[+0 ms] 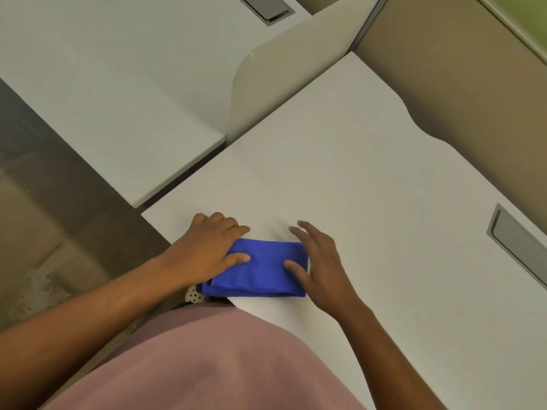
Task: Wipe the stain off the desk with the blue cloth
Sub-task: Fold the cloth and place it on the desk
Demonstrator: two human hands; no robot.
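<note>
A folded rectangle of bright blue terry cloth (260, 269) lies flat at the near edge of a pale off-white laminate desk (370, 179), one corner reaching the desk's rim close to the person's body. The person's left hand (207, 250) rests on the cloth's left end, palm down, fingers loosely spread, the thumb laid across the blue fabric and the fingertips on bare desktop beyond it. The right hand (318, 263) sits at the cloth's right end, fingers splayed and slightly raised, the thumb pressing on the top fold; neither hand pinches the fabric.

The cloth looks soft, light and limp, several layers thick, so it is likely to flatten under pressure and to unfold or bunch if dragged by one corner. A flat palm over the middle of the folded pad, or fingers wrapped over its long edge, seems the surest hold for wiping. The smooth desktop should let it slide easily.

No stain can be made out on the visible surface. A grey recessed cable hatch (518, 247) sits at the desk's right side, well apart from the cloth, and a beige curved divider panel (284, 78) stands at the far side.
</note>
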